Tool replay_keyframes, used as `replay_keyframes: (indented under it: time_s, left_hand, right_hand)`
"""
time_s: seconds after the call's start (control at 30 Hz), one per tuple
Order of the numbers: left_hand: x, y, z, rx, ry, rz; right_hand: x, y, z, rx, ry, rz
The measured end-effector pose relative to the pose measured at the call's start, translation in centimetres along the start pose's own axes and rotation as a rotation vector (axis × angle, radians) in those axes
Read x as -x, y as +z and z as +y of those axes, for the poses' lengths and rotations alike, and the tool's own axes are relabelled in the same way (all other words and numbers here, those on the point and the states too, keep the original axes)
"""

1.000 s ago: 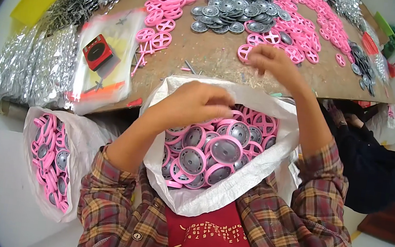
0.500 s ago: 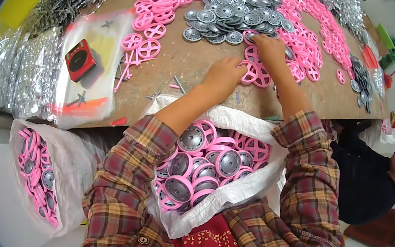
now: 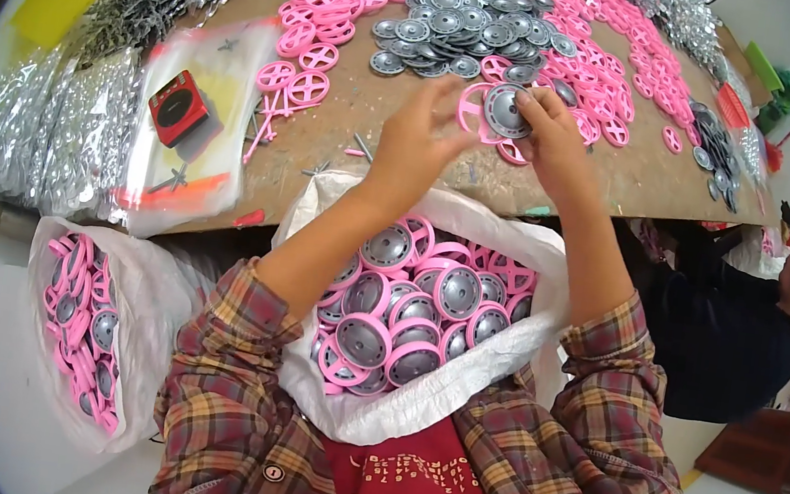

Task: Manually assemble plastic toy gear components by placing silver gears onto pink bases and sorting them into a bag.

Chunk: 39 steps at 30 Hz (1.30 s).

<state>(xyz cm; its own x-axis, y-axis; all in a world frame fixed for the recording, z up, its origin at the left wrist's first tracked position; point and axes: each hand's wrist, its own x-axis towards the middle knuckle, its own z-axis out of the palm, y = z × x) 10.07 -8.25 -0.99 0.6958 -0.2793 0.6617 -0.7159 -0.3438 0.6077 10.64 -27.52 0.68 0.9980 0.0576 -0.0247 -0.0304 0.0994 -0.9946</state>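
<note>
Above the table (image 3: 332, 117), right hand (image 3: 558, 149) has drawn back from beside the grey pile (image 3: 466, 27) and pinches a grey disc (image 3: 505, 113), overlapping a pink ring (image 3: 468, 111). Left hand (image 3: 414, 137) spread wide alongside; ring contact unclear. Disc pick-up looks done; whether they're joined, can't tell.

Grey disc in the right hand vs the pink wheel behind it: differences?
Colour: the grey disc is grey, the pink wheel bright pink.
Build: the disc's face looks mostly closed; the wheel shows open gaps.
Position: the disc sits in front, pinched by the right hand; the wheel is partly hidden behind it, near the left hand.
Shared: both are round.
</note>
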Motion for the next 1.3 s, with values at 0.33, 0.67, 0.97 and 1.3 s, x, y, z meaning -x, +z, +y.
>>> replay_keyframes:
  time_s: [0.33, 0.67, 0.97, 1.3]
  left_hand:
    - [2.6, -3.6, 4.6, 0.843, -0.758, -0.072]
    - [5.6, -6.0, 6.8, 0.663, -0.715, -0.347]
    - [5.2, -5.4, 5.2, 0.525, -0.627, -0.478]
    - [7.8, -6.1, 5.1, 0.635, -0.824, -0.331]
  right_hand:
    - [7.0, 5.1, 0.4, 0.666, -0.632, 0.271]
    - [11.3, 4.1, -1.1, 0.409, -0.079, -0.189]
    - [-3.1, -4.3, 3.2, 1.13, -0.361, 0.138]
    - [-9.7, 0.8, 7.5, 1.865, -0.16, -0.166]
